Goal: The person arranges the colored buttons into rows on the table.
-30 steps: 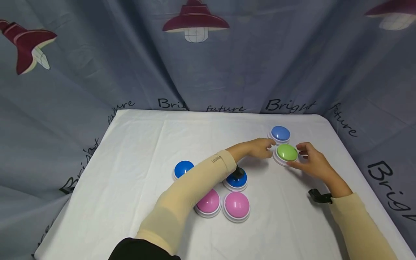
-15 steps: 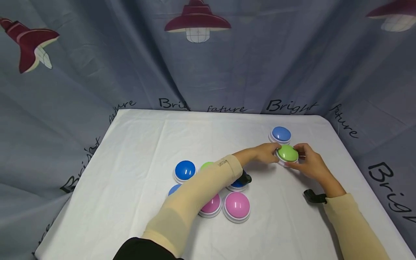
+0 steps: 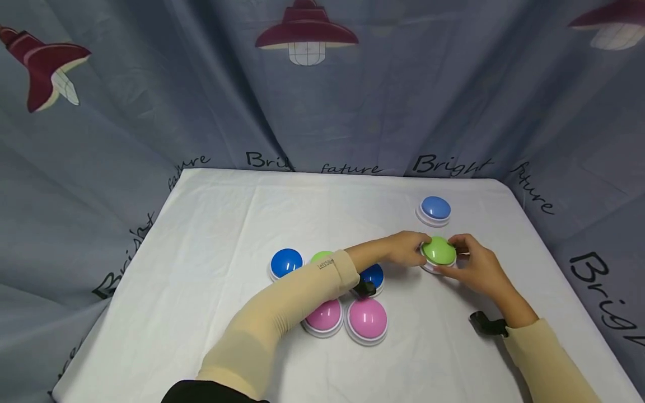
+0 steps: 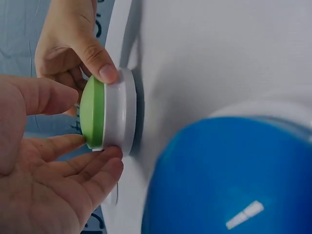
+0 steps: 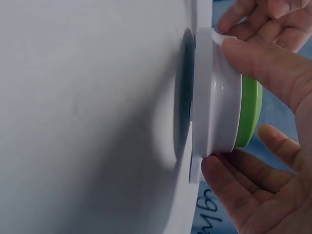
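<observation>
A green-topped push button (image 3: 439,251) with a white round base is between my two hands at the table's right. My right hand (image 3: 478,266) grips it from the right, its thumb on the side of the white base (image 5: 222,97) and fingers at the opposite side. From the left, my left hand (image 3: 405,248) holds it too; in the left wrist view its fingertips (image 4: 114,158) meet the base and its thumb lies beside the green dome. A dark shadow lies on the cloth beside the base. Just behind stands a light blue push button (image 3: 435,208).
My left sleeve (image 3: 282,302) crosses over a group of push buttons. Among these are a blue one (image 3: 286,262), a partly hidden green one (image 3: 321,256), another blue one (image 3: 374,274) and two pink ones (image 3: 324,316). A white cloth (image 3: 211,224) covers the table.
My left hand has come into contact with the green button beside my right hand. Both hands and the button have then shifted toward me and slightly left, away from the light blue button.
</observation>
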`<state>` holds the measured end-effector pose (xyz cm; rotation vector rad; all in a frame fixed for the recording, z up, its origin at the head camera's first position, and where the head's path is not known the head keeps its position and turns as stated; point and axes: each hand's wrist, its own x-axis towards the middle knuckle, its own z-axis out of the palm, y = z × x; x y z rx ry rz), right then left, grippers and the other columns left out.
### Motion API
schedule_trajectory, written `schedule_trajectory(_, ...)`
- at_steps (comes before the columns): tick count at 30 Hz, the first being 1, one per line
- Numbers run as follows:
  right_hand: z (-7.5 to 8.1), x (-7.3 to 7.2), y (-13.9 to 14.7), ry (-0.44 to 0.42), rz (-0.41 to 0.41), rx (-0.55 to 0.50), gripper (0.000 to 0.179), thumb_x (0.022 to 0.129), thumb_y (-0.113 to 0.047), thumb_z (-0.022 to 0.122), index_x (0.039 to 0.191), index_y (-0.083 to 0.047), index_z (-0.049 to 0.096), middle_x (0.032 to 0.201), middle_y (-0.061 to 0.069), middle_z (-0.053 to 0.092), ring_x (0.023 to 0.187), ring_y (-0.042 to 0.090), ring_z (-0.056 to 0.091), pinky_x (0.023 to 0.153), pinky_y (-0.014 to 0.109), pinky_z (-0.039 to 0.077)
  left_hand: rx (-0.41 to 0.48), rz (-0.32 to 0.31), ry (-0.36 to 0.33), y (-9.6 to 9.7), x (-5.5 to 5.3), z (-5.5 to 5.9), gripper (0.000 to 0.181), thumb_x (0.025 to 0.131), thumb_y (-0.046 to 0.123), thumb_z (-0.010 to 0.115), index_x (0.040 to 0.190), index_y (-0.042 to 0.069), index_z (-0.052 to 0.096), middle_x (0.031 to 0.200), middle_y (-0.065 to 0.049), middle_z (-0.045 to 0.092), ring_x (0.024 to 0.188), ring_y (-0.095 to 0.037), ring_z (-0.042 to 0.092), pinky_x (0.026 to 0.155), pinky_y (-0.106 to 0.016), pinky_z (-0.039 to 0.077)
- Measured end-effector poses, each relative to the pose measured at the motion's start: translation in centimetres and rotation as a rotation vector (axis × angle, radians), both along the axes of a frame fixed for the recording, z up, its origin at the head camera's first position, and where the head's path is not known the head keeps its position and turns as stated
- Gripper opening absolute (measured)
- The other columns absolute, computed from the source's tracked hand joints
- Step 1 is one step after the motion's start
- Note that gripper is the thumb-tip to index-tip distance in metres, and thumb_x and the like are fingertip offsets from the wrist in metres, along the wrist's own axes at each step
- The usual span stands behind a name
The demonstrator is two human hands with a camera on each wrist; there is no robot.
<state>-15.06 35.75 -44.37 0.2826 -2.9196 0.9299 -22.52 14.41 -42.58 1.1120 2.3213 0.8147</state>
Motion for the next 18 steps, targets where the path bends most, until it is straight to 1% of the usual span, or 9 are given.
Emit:
schedule_trajectory(4, 0.1, 1.5, -0.9, 0.046, 0.037, -0.011, 0.076, 0.070, -0.024, 0.092, 0.125, 0.003, 0.048, 0.119, 0.024, 0.058, 0.105, 0.045, 0.060, 0.090, 0.058, 0.047, 0.002, -0.017, -0.012, -1.3, 1.5, 0.8, 0.057, 0.093, 0.017, 0.063, 0.145, -0.002, 0.045, 0.135, -0.007, 0.057, 0.107, -0.007, 0.053, 0.092, -0.010, 0.037)
schedule_trajectory(8, 0.2, 3.0, -1.9, 0.084, 0.074, -0.025, 0.075, 0.067, -0.022, 0.093, 0.123, 0.002, 0.050, 0.117, 0.021, 0.061, 0.102, 0.042, 0.063, 0.086, 0.050, 0.050, 0.002, -0.015, -0.032, -2.6, 3.4, 1.8, 0.055, 0.093, 0.018, 0.063, 0.142, -0.002, 0.048, 0.132, -0.006, 0.059, 0.104, -0.007, 0.054, 0.089, -0.010, 0.037)
schedule_trajectory(9, 0.3, 3.4, -2.1, 0.093, 0.085, -0.030, 0.075, 0.067, -0.021, 0.094, 0.123, 0.002, 0.051, 0.116, 0.020, 0.061, 0.101, 0.041, 0.064, 0.086, 0.045, 0.052, 0.005, -0.016, -0.035, -2.8, 3.9, 2.0, 0.054, 0.093, 0.019, 0.063, 0.140, -0.003, 0.050, 0.130, -0.006, 0.061, 0.102, -0.007, 0.054, 0.087, -0.010, 0.038)
schedule_trajectory(11, 0.4, 4.1, -2.4, 0.113, 0.105, -0.042, 0.075, 0.065, -0.020, 0.095, 0.122, 0.001, 0.052, 0.114, 0.018, 0.063, 0.099, 0.038, 0.065, 0.085, 0.032, 0.053, 0.001, -0.020, -0.039, -3.4, 4.8, 2.6, 0.049, 0.092, 0.020, 0.063, 0.135, -0.002, 0.054, 0.121, -0.003, 0.063, 0.098, -0.007, 0.054, 0.083, -0.010, 0.039)
schedule_trajectory(13, 0.5, 4.9, -2.8, 0.128, 0.122, -0.056, 0.074, 0.063, -0.019, 0.095, 0.121, 0.000, 0.053, 0.112, 0.015, 0.063, 0.097, 0.035, 0.066, 0.084, 0.018, 0.051, -0.004, -0.016, -0.044, -3.8, 5.7, 3.0, 0.046, 0.092, 0.021, 0.064, 0.132, -0.001, 0.057, 0.113, 0.000, 0.063, 0.093, -0.006, 0.054, 0.079, -0.011, 0.040)
schedule_trajectory(15, 0.6, 5.5, -3.1, 0.134, 0.133, -0.063, 0.075, 0.061, -0.018, 0.096, 0.120, -0.001, 0.054, 0.111, 0.011, 0.064, 0.098, 0.025, 0.066, 0.084, 0.009, 0.046, -0.016, -0.002, -0.047, -4.3, 6.7, 3.4, 0.045, 0.093, 0.023, 0.064, 0.132, 0.000, 0.058, 0.112, 0.002, 0.064, 0.092, -0.005, 0.054, 0.078, -0.012, 0.041)
schedule_trajectory(16, 0.5, 5.8, -3.2, 0.134, 0.139, -0.065, 0.075, 0.061, -0.019, 0.097, 0.120, -0.002, 0.054, 0.111, 0.009, 0.064, 0.098, 0.020, 0.065, 0.083, 0.007, 0.045, -0.030, 0.012, -0.042, -4.5, 7.1, 3.6, 0.046, 0.093, 0.025, 0.064, 0.132, 0.002, 0.058, 0.114, 0.003, 0.064, 0.094, -0.004, 0.054, 0.079, -0.012, 0.041)
schedule_trajectory(18, 0.6, 6.4, -3.6, 0.129, 0.152, -0.070, 0.075, 0.060, -0.019, 0.097, 0.120, -0.003, 0.054, 0.111, 0.005, 0.063, 0.099, 0.012, 0.063, 0.083, 0.008, 0.046, -0.054, 0.054, -0.023, -4.9, 8.1, 3.8, 0.049, 0.093, 0.029, 0.065, 0.135, 0.004, 0.057, 0.120, 0.003, 0.064, 0.097, -0.004, 0.054, 0.081, -0.013, 0.041)
